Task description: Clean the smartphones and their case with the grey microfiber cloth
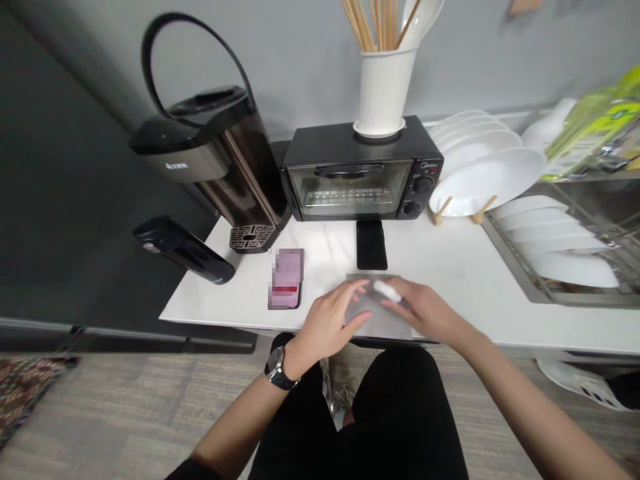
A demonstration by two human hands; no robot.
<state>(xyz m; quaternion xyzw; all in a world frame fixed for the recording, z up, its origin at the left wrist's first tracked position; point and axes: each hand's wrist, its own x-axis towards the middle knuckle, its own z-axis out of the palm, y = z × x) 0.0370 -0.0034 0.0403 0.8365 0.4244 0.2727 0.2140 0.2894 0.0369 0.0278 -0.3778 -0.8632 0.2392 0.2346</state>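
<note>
A thin grey sheet (383,324) lies flat at the front edge of the white counter. My right hand (427,310) is closed on a small white rounded object (387,291) above the sheet. That object is blurred, and I cannot make out its kind. My left hand (330,320), with a black-strapped watch on the wrist, hovers at the sheet's left side. Its thumb and fingers are apart, with nothing between them. Just behind the sheet, a black phone (371,245) lies on the counter in front of the toaster oven.
A purple pixelated item (287,280) lies to the left, near a dark bottle (184,250) and a tall water dispenser (220,153). A toaster oven (350,190) carries a white utensil holder (385,90). White plates (493,177) and a metal dish rack (545,287) stand at right.
</note>
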